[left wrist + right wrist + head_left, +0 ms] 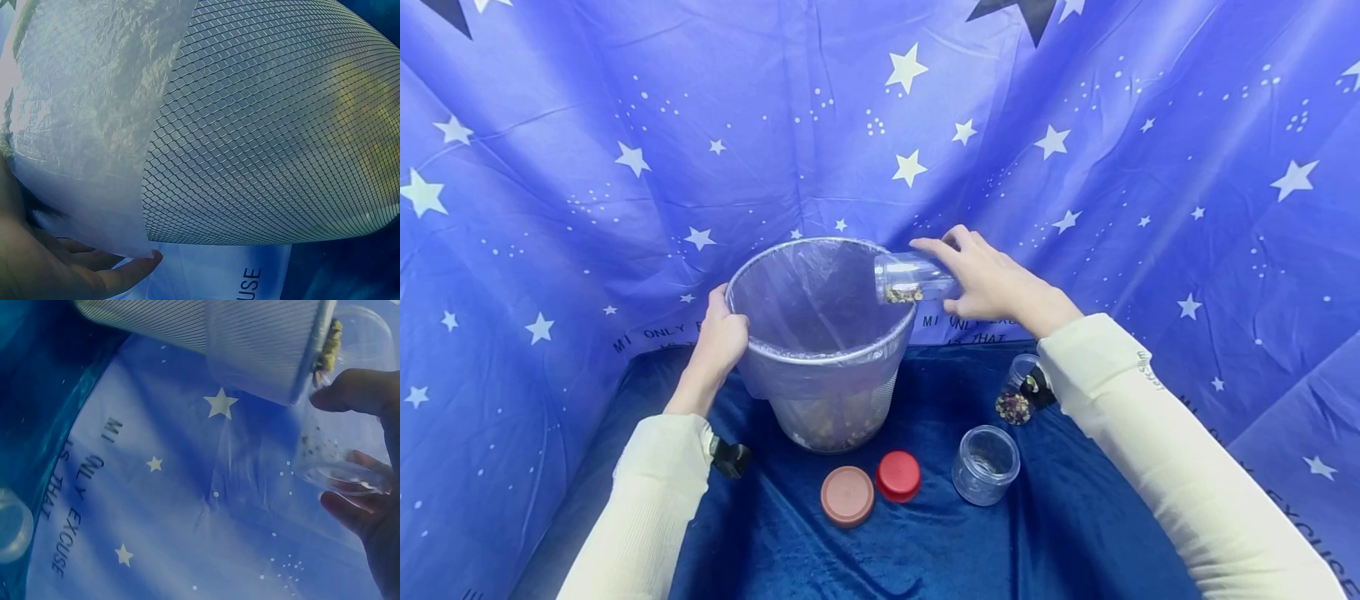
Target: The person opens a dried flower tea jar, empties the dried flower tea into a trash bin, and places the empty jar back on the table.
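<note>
So the whole setup sits on a shiny dark blue cloth (775,554), a bit wrinkled, with a lighter blue curtain (805,158) hung around it, covered in pale stars and dots, plus black lettering along the bottom. "MI ONLY EXCUSE" reads fine in the right wrist view, but from the head view the wastebasket blocks part of it.

Said mesh wastebasket (831,358) stands toward the back of the cloth, with a see-through plastic liner (94,94) folded over its rim. There's yellowish stuff down in the bottom, but through mesh and plastic it's just a blur.

Left hand (718,342) is gripping the rim, thumb on top, and some fingers are hidden behind the basket. Right hand (992,279) has a clear jar (913,268) held on its side, mouth over the basket's right rim, yellowish bits (902,294) lying near the opening.

Up front, a pinkish lid (847,496) and a red lid (898,475) sit side by side, with an open clear jar (985,479) to the right. Behind that, a jar of dried flower bits (1015,407) is partly covered by the black wrist camera (1037,387).
</note>
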### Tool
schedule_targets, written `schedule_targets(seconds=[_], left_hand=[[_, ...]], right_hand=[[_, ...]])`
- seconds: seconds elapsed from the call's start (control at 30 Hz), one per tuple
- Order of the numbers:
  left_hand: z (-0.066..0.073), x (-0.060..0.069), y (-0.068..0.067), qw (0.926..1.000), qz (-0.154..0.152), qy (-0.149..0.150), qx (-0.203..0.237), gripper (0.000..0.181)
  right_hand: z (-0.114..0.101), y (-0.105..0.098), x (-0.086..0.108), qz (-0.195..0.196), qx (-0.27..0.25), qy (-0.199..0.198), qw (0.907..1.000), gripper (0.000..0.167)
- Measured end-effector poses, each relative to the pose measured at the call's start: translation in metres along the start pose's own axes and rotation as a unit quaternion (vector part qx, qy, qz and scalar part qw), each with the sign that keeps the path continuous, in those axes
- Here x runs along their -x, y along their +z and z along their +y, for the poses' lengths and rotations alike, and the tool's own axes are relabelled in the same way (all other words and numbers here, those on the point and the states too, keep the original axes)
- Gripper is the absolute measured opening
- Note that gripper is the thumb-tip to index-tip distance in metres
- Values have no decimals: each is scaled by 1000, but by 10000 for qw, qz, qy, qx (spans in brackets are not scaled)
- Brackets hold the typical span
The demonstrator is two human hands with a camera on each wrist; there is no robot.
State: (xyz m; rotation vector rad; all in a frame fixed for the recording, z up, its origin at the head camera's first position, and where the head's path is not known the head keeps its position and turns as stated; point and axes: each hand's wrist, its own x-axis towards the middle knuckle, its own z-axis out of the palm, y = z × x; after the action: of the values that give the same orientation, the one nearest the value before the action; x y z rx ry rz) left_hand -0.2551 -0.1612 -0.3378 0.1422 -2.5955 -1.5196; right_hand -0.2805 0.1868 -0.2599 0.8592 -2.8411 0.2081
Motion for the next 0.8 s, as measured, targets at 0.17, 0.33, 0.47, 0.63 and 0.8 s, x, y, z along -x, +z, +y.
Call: schedule_targets(seconds=[0.17,0.33,0.47,0.63,0.8], left_hand=[[0,-1,0,10000,-18,-16,-33,71],[-1,-1,-1,10000,-5,-27,-40,71],[-1,-1,-1,10000,3,-28,-56,71],[-2,-2,-1,10000,6,-19,-33,71],[-2,-2,0,10000,10,-22,5,71]], right_hand=[[6,-2,0,161,-1194,415,9918,84],[12,-3,1,351,-1704,755,9819,74],[13,-4,1,426,-1753,758,9807,73],[12,-3,1,394,-1876,883,9775,77],[11,-3,0,404,-1903,956,9762,74]])
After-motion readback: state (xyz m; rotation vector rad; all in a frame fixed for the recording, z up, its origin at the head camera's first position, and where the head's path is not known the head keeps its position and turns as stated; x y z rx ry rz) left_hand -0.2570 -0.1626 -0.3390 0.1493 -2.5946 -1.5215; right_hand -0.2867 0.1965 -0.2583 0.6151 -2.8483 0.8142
